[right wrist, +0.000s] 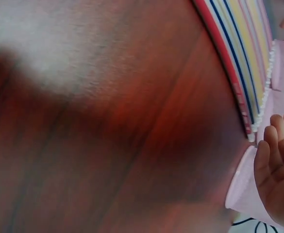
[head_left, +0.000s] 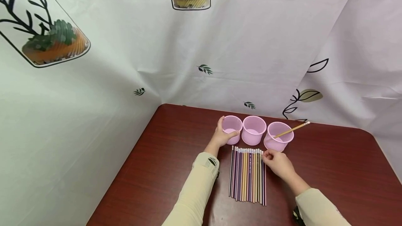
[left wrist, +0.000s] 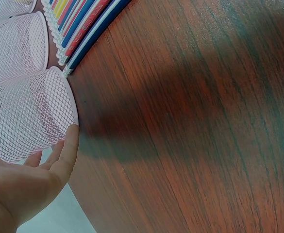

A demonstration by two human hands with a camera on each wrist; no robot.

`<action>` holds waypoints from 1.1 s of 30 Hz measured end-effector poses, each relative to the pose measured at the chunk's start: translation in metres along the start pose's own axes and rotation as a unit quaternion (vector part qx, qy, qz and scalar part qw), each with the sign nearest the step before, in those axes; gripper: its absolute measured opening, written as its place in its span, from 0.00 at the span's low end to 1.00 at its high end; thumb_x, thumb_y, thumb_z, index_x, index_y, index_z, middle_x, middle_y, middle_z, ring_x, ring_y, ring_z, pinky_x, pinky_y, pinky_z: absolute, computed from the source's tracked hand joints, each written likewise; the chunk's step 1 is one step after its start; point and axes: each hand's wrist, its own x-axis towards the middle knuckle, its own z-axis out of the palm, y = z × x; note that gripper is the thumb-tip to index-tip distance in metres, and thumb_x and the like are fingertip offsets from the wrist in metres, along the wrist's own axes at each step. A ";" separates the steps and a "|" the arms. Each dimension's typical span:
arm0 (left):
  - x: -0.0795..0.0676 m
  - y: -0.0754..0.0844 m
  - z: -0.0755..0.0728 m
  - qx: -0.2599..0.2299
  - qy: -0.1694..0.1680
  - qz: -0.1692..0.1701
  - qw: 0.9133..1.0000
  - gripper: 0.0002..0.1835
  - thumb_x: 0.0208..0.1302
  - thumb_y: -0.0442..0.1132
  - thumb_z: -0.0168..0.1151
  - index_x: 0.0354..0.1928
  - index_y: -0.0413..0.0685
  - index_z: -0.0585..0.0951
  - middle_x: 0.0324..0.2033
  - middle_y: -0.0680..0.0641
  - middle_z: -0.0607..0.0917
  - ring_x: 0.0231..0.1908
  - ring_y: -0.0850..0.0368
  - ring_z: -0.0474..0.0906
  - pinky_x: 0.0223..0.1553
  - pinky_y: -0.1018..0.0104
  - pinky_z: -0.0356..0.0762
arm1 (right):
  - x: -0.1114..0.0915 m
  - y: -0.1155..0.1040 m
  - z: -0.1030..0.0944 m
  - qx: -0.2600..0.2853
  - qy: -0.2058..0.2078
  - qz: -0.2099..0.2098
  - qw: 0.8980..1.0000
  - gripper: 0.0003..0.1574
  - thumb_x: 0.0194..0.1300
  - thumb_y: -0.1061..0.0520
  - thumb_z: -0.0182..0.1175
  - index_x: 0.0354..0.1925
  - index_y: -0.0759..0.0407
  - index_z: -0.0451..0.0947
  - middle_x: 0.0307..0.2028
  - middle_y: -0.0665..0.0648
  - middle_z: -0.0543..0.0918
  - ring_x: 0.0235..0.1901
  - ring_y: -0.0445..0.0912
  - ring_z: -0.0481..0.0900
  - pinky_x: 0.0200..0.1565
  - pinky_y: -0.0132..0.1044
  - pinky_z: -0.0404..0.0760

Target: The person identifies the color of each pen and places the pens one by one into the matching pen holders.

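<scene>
Right of centre and low in the head view lies the row of pencils [head_left: 247, 177], side by side on the table, eraser ends toward the cups. At the row's upper right corner my right hand [head_left: 278, 163] brings thumb and fingertips together by an eraser end; whether they have closed on a pencil I cannot tell. Just above stands the right cup [head_left: 273, 145], with a lone pencil [head_left: 296, 128] leaning out over its rim toward the right of the frame. I judge I am at picking one pencil off the row's right end; the next move would call for a firm pinch and a lift clear of its neighbours. Beside that cup stand the middle cup [head_left: 251, 139] and the left cup [head_left: 232, 123], whose side my left hand [head_left: 223, 136] grasps. Around it all spreads the dark red table [head_left: 176, 142], with a printed cloth [head_left: 251, 37] filling the frame's top.
</scene>
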 end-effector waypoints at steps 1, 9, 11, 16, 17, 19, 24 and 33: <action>0.000 0.000 0.000 -0.001 0.000 -0.001 1.000 0.52 0.46 0.44 0.73 0.70 0.52 0.51 0.62 0.35 0.63 0.58 0.40 0.64 0.58 0.50 0.62 | 0.000 0.001 0.002 -0.001 -0.002 0.002 1.000 0.03 0.55 0.58 0.61 0.26 0.55 0.77 0.21 0.48 0.75 0.23 0.42 0.71 0.29 0.37 0.70; 0.000 0.000 0.001 -0.003 0.000 -0.003 1.000 0.52 0.46 0.43 0.74 0.70 0.53 0.51 0.62 0.36 0.63 0.59 0.40 0.64 0.58 0.50 0.61 | -0.001 0.007 0.013 -0.013 -0.015 0.023 1.000 0.03 0.56 0.57 0.61 0.26 0.52 0.79 0.19 0.47 0.73 0.23 0.43 0.70 0.28 0.38 0.68; 0.000 0.000 0.002 -0.004 0.001 -0.003 1.000 0.52 0.46 0.43 0.74 0.70 0.53 0.51 0.62 0.36 0.63 0.59 0.40 0.64 0.58 0.50 0.62 | -0.002 0.007 0.014 -0.014 -0.018 0.032 0.999 0.03 0.56 0.57 0.61 0.27 0.53 0.80 0.19 0.48 0.73 0.22 0.43 0.70 0.28 0.38 0.68; 0.001 0.001 0.001 -0.005 0.002 -0.002 1.000 0.51 0.46 0.43 0.74 0.70 0.56 0.52 0.62 0.37 0.63 0.59 0.41 0.64 0.58 0.51 0.62 | -0.003 0.006 0.014 -0.019 -0.022 0.043 0.999 0.03 0.55 0.56 0.61 0.27 0.53 0.78 0.20 0.49 0.74 0.23 0.43 0.70 0.27 0.38 0.68; 0.001 0.001 0.001 -0.006 0.001 -0.002 1.000 0.51 0.46 0.43 0.74 0.70 0.56 0.52 0.62 0.37 0.63 0.59 0.41 0.64 0.58 0.51 0.62 | -0.003 0.006 0.014 -0.021 -0.022 0.043 0.999 0.03 0.55 0.56 0.61 0.27 0.53 0.78 0.20 0.48 0.74 0.22 0.43 0.70 0.26 0.38 0.68; 0.001 0.000 0.001 -0.004 0.003 0.001 1.000 0.51 0.46 0.43 0.74 0.69 0.55 0.52 0.62 0.37 0.64 0.59 0.41 0.64 0.58 0.51 0.62 | -0.003 0.005 0.015 -0.024 -0.022 0.043 0.999 0.04 0.55 0.56 0.61 0.26 0.53 0.77 0.20 0.48 0.73 0.22 0.43 0.70 0.25 0.38 0.67; 0.000 0.001 0.000 -0.002 0.004 0.004 1.000 0.52 0.46 0.43 0.74 0.70 0.54 0.52 0.62 0.36 0.64 0.58 0.40 0.64 0.58 0.50 0.62 | -0.002 0.006 0.016 -0.034 -0.026 0.049 0.998 0.07 0.54 0.54 0.62 0.24 0.52 0.74 0.19 0.48 0.72 0.21 0.43 0.69 0.24 0.37 0.66; -0.001 0.001 0.000 0.004 0.005 -0.004 1.000 0.51 0.46 0.44 0.73 0.69 0.55 0.52 0.62 0.36 0.64 0.59 0.41 0.64 0.58 0.50 0.62 | 0.001 0.004 0.016 -0.087 -0.049 0.064 0.993 0.10 0.52 0.52 0.60 0.21 0.51 0.69 0.18 0.50 0.73 0.20 0.46 0.70 0.20 0.40 0.65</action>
